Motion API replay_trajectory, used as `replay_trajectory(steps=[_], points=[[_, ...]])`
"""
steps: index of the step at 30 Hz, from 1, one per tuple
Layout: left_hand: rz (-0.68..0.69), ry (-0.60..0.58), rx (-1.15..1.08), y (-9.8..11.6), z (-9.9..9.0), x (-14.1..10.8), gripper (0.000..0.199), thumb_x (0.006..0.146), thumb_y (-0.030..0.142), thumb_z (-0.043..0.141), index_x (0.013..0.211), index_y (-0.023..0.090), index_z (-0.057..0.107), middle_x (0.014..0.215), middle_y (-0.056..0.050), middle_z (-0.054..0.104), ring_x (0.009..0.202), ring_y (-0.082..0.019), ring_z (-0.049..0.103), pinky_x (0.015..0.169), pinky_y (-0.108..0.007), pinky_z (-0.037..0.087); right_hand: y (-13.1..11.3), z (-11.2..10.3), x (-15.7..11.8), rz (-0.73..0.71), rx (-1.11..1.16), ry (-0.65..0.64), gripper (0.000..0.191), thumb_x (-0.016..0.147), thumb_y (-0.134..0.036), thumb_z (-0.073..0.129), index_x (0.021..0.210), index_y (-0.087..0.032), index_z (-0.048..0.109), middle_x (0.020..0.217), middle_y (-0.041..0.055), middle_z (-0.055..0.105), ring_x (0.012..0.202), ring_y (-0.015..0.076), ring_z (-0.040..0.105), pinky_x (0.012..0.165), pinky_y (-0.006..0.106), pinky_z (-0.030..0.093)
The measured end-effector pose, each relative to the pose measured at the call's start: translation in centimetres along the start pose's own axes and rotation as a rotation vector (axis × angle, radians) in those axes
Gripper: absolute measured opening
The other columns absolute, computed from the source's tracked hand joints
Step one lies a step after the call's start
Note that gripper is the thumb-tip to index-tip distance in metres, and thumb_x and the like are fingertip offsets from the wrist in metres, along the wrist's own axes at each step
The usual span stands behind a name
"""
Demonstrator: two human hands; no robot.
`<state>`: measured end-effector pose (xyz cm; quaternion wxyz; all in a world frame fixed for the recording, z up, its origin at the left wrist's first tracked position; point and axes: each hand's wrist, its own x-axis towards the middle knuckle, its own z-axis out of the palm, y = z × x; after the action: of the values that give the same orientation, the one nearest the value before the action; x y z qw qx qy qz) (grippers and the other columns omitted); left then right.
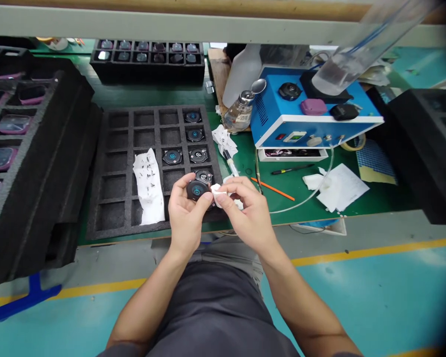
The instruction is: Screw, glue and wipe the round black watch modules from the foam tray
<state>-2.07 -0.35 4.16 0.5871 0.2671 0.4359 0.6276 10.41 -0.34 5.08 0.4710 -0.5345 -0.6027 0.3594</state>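
My left hand (188, 210) is closed on a round black watch case (197, 189), its dark face with a blue ring mark turned up. Pinched in my right hand (247, 208) is a crumpled white tissue (217, 194), held right beside the case's edge. Both hands are above the front right corner of a black foam tray (111, 196) with square compartments. Similar round watch cases (198, 155) lie in several compartments on its right side. A white paper strip (148, 186) with small dark bits rests across the tray's middle.
A blue machine (315, 124) stands at the right, with a glass bottle (240, 111) and a white bottle (241, 74) beside it. An orange stick (273, 189), a white marker (230, 162) and papers (342, 187) lie on the green bench. Stacked foam trays (59, 148) rise at the left.
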Motion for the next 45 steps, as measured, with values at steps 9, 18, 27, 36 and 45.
replay_trajectory(steps=[9, 18, 27, 36, 45], points=[[-0.057, -0.074, -0.042, 0.4, -0.8, 1.7, 0.046, 0.080, 0.026, 0.082, 0.119, 0.022, 0.060, 0.111, -0.006, 0.073, 0.115, -0.024, 0.073, 0.100, -0.039, 0.058, 0.8, -2.9, 5.9, -0.083, -0.042, 0.355, 0.013, 0.088, -0.034, 0.072, 0.095, -0.022, 0.070, 0.082, 0.0027, 0.074, 0.070, 0.0169, 0.068, 0.068, 0.033, 0.057], [-0.099, -0.079, -0.124, 0.6, -1.9, 2.4, 0.041, 0.080, 0.027, 0.084, 0.113, 0.023, 0.062, 0.109, -0.004, 0.076, 0.114, -0.022, 0.074, 0.100, -0.040, 0.059, 3.3, -8.5, 27.0, -0.198, -0.875, 0.198, 0.069, 0.086, -0.062, 0.032, 0.049, -0.010, 0.059, 0.074, 0.0105, 0.075, 0.103, 0.0274, 0.075, 0.083, 0.044, 0.046], [-0.100, -0.024, -0.123, 0.6, -1.5, 2.2, 0.040, 0.075, 0.026, 0.088, 0.109, 0.021, 0.067, 0.103, -0.004, 0.078, 0.105, -0.022, 0.076, 0.093, -0.038, 0.063, 5.3, -7.7, 27.5, -0.164, -0.819, 0.192, 0.034, 0.082, -0.024, 0.073, 0.051, -0.021, 0.059, 0.076, 0.0095, 0.075, 0.101, 0.0269, 0.073, 0.087, 0.044, 0.054], [0.049, 0.038, 0.066, -0.9, -0.8, 1.7, 0.043, 0.072, 0.024, 0.088, 0.113, 0.019, 0.075, 0.108, -0.008, 0.081, 0.100, -0.021, 0.077, 0.088, -0.032, 0.062, 0.5, -5.7, 16.1, -0.456, -0.604, 0.189, 0.013, 0.092, -0.037, 0.067, 0.090, -0.026, 0.073, 0.086, 0.0051, 0.072, 0.084, 0.0245, 0.063, 0.081, 0.046, 0.052], [0.311, 0.076, 0.536, -2.0, 0.4, 0.6, 0.026, 0.076, 0.015, 0.077, 0.100, 0.021, 0.083, 0.084, -0.001, 0.081, 0.061, -0.012, 0.064, 0.058, -0.023, 0.049, -0.2, -0.3, 0.7, -0.472, -0.313, 0.091, 0.015, 0.095, -0.017, 0.064, 0.105, -0.022, 0.073, 0.091, 0.0045, 0.074, 0.084, 0.0184, 0.065, 0.076, 0.035, 0.053]])
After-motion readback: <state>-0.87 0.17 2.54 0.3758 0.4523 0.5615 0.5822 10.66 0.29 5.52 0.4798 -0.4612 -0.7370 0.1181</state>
